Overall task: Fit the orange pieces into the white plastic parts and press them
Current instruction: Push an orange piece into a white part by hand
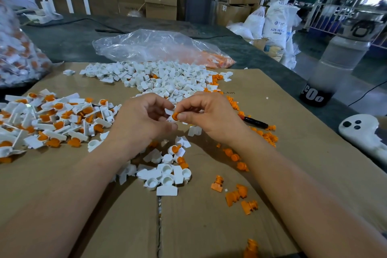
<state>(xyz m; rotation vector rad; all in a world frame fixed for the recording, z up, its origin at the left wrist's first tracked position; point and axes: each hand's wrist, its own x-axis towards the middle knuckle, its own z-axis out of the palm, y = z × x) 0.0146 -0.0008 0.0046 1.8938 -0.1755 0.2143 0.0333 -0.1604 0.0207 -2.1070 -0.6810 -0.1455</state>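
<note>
Left edge of the table: heap of white plastic parts with orange pieces seated, on flat brown cardboard.
Left hand: over mid-table, grip curled round one small white plastic part.
Right hand: grip pinching a round orange plastic piece between thumb and forefinger, right up against that white part.
Near right of the table: loose orange plastic pieces, scattered on the cardboard.

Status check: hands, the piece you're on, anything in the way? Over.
Left hand grips white part; right hand pinches orange piece against it. Seated or not, cannot tell. Black marker lies beside right hand, off the work.
</note>
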